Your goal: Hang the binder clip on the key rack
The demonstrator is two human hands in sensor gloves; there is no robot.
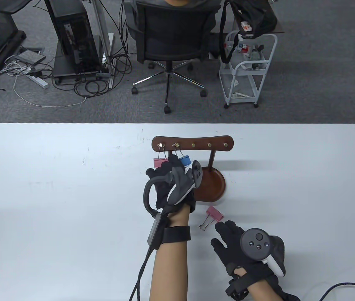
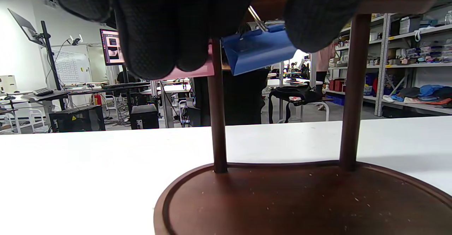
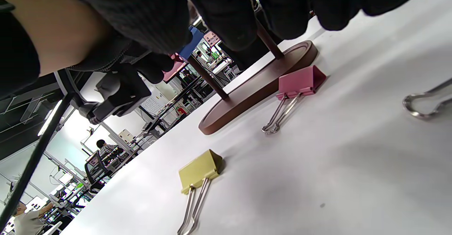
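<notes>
The wooden key rack (image 1: 193, 144) stands mid-table on a round base (image 1: 213, 186). A pink binder clip (image 1: 160, 162) hangs from its first hook and a blue binder clip (image 1: 186, 161) from the second. My left hand (image 1: 171, 183) is raised right at the blue clip. In the left wrist view the thumb and fingers (image 2: 159, 26) flank the tilted blue clip (image 2: 259, 49), and I cannot tell whether they grip it. My right hand (image 1: 246, 250) rests spread and empty on the table, just short of a loose pink clip (image 1: 214, 214), which also shows in the right wrist view (image 3: 300, 81).
A yellow clip (image 3: 199, 171) lies on the table under my right hand, seen only in the right wrist view. Another clip's wire handle (image 3: 423, 102) lies at that view's right edge. Three rack hooks on the right (image 1: 209, 145) are bare. An office chair (image 1: 171, 40) and a cart (image 1: 246, 69) stand beyond the table.
</notes>
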